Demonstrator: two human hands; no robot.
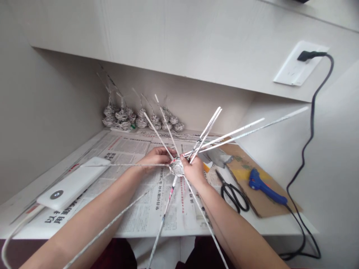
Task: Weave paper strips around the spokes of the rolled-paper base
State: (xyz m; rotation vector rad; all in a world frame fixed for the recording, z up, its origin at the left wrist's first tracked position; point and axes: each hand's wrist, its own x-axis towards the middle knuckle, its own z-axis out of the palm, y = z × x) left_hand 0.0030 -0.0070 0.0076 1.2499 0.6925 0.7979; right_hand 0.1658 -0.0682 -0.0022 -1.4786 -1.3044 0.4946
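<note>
A small round weave of rolled newspaper (177,169) is held up over the table, with several long paper sticks fanning out from it in all directions. My left hand (158,158) grips its left edge, fingers curled around the rim. On the right side, my right hand (193,170) pinches the rim near the base of the sticks, its thumb on top. One paper stick (232,132) reaches far to the upper right; others hang down towards my lap. The fingertips behind the weave are partly hidden.
Newspaper (134,194) covers the table. Black-handled scissors (234,194) and a blue glue gun (265,188) on cardboard (252,209) lie right. A white power bank-like box (74,183) lies left. Woven paper gourds (122,116) line the back. A black cord (311,127) hangs from the socket.
</note>
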